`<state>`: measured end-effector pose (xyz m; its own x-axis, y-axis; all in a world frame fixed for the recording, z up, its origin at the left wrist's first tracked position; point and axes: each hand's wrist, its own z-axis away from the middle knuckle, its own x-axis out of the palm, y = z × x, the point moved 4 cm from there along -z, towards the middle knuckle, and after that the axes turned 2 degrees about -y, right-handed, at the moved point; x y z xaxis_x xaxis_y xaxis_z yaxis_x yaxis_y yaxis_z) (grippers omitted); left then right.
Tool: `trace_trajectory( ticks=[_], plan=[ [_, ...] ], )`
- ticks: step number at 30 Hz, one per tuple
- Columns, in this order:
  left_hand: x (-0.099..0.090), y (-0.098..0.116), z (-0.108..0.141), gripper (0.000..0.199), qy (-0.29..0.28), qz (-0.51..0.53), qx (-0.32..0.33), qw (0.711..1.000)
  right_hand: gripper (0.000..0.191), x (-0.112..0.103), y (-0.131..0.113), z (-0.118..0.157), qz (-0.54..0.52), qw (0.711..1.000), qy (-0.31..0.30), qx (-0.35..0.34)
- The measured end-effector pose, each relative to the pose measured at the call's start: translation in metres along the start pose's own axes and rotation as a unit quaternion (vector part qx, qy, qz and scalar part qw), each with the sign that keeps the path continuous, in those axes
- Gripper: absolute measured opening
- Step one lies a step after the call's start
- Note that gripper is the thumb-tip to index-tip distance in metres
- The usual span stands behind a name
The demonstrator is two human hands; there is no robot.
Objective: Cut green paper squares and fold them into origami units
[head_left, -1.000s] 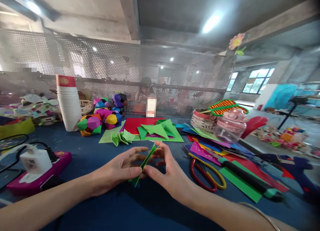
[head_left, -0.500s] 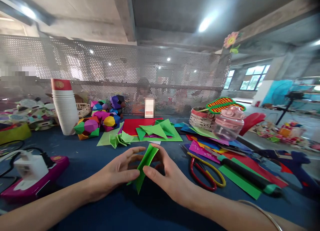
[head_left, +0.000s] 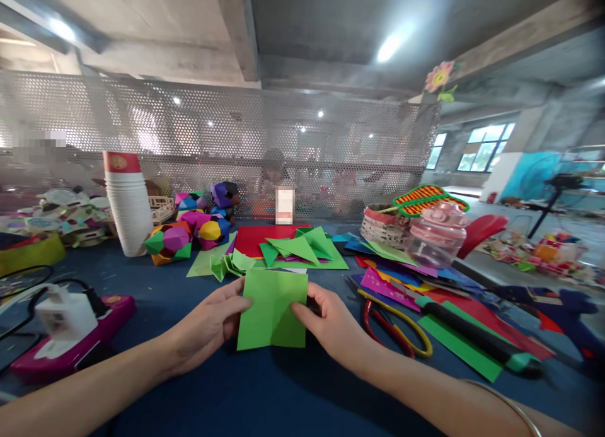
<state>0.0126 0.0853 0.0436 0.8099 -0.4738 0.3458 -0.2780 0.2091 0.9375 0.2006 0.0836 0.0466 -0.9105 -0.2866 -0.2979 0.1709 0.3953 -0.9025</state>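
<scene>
A nearly square green sheet of paper (head_left: pixel 273 309) is held upright above the blue tabletop, a faint crease running down its middle. My left hand (head_left: pixel 210 323) pinches its left edge, thumb in front and fingers behind. At the right edge, my right hand (head_left: pixel 331 317) grips the same sheet between thumb and fingers. Just beyond it lie folded green paper pieces (head_left: pixel 295 248) on larger sheets, and a small pale-green folded piece (head_left: pixel 227 265). Scissors with red and yellow handles (head_left: pixel 397 326) rest to the right of my right hand.
On the left are a purple power strip (head_left: pixel 113 314) with a white plug, stacked paper cups (head_left: pixel 127 210) and colourful paper balls (head_left: pixel 170 241). To the right lie a black-handled cutter (head_left: pixel 477 333), coloured sheets, a pink bottle (head_left: pixel 437 235), a woven basket (head_left: pixel 382 226) and a dark blue glue gun (head_left: pixel 558 308).
The green paper, folded narrow and held edge-on before, is now opened flat and facing me. My hands have moved apart to its two side edges.
</scene>
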Motion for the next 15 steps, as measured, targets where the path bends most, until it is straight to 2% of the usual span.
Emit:
trace_trajectory(
  ticks=[6,12,15],
  plan=[
    [-0.0023,-0.001,0.0018,0.045,-0.055,-0.062,-0.008,0.996,0.024,0.0021,0.0029,-0.0004,-0.085,0.996,-0.029,0.017],
    [-0.0049,-0.0055,0.0016,0.04,-0.036,-0.064,-0.037,0.997,0.022,0.0037,0.0006,-0.0015,-0.114,0.993,-0.034,0.016],
    [-0.004,-0.0047,0.0002,0.039,-0.033,-0.03,-0.039,0.998,0.03,0.0004,0.001,-0.0003,-0.064,0.998,0.016,-0.002]
  ],
)
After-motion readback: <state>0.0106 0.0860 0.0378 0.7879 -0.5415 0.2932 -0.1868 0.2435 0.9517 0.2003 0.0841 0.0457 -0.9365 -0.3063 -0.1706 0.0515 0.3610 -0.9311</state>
